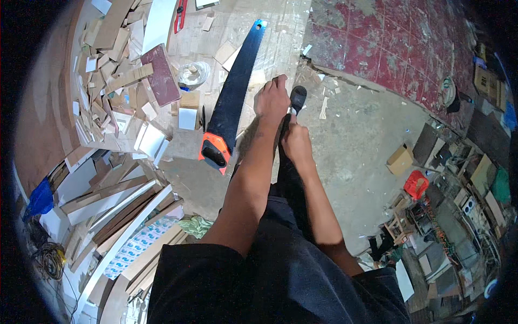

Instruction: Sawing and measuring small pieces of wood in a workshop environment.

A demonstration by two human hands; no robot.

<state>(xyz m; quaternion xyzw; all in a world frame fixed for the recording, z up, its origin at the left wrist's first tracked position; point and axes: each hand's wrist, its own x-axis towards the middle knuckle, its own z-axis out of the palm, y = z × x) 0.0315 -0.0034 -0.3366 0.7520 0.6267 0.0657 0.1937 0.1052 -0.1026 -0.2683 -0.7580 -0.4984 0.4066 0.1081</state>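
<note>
My left hand (272,101) is at the right edge of the worktable (286,43), its fingers bent; whatever lies under them is hidden. Just below and to its right, my right hand (298,143) is closed in a fist. A black, rounded thing with a pale neck (298,97) sticks out beyond that fist; its kind is not clear, and my fingers hide the rest. Left of my left hand lies a handsaw (236,81) with a dark blade and an orange and black handle, untouched, its toothed edge toward my hand.
Wood offcuts (116,81) cover the table's left side, near a dark red board (161,74), a clear tape roll (193,74) and a red utility knife (181,15). Stacked boards (127,221) stand lower left. Right, on the floor, are a cardboard box (400,160) and a red container (416,184).
</note>
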